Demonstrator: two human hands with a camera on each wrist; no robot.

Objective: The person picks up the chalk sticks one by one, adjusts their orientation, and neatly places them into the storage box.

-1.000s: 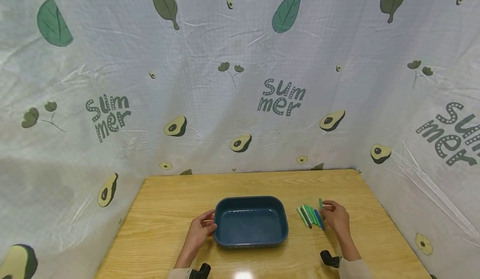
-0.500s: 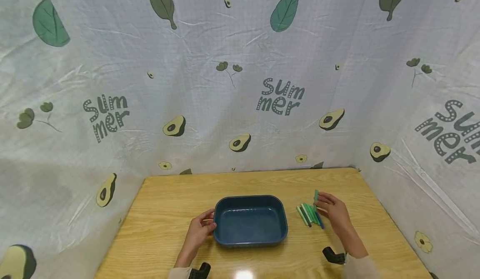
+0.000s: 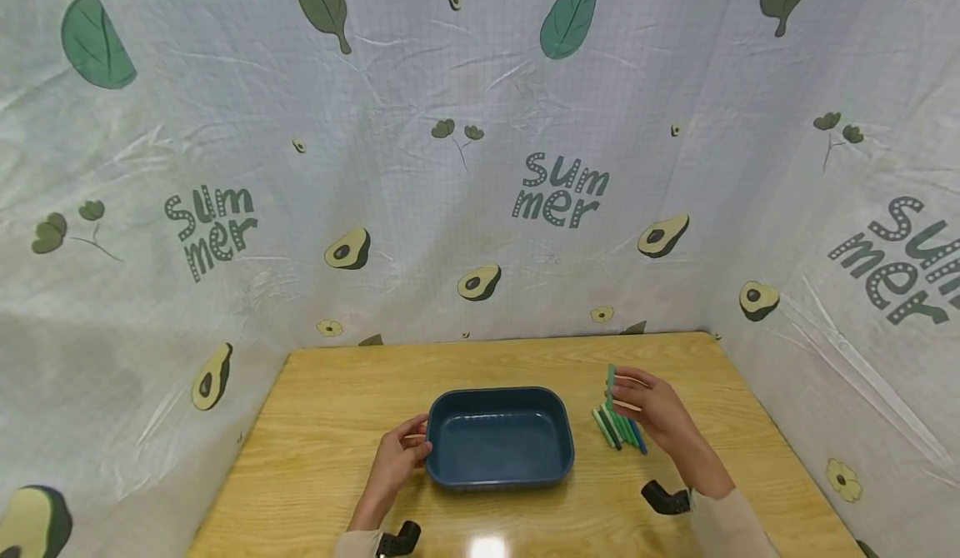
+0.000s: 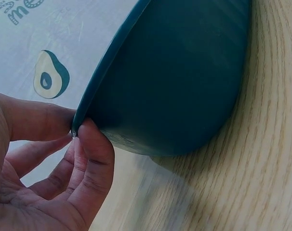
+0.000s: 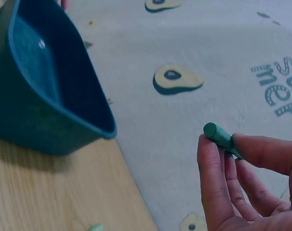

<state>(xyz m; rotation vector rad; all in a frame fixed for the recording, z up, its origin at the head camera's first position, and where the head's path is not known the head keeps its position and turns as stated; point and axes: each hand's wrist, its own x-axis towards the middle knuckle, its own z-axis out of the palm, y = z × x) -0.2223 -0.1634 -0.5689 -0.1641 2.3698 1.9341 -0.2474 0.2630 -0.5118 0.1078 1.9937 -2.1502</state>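
Observation:
A dark blue rectangular basin (image 3: 499, 485) stands on the table. My left hand (image 3: 394, 463) is at its left side; in the left wrist view the thumb and fingers (image 4: 95, 154) pinch the basin's rim (image 4: 110, 50). To the right, my right hand (image 3: 654, 408) holds a short, round, crayon-like green stick (image 3: 611, 385) between thumb and fingers, raised above the table. The right wrist view shows the flat end of this green stick (image 5: 218, 134). Below that hand lies a row of similar sticks (image 3: 613, 430) in greens and blue, partly hidden by it.
The wooden table (image 3: 352, 383) is enclosed at the back and sides by a pale printed sheet (image 3: 405, 191). The basin (image 5: 49, 120) stands to the left of the right hand. In the right wrist view, a pale green stick end (image 5: 96, 227) shows at the bottom edge.
My right hand has lifted the green stick from the right end of the row and carried it left and away from me, over the other sticks. The left hand stays on the basin.

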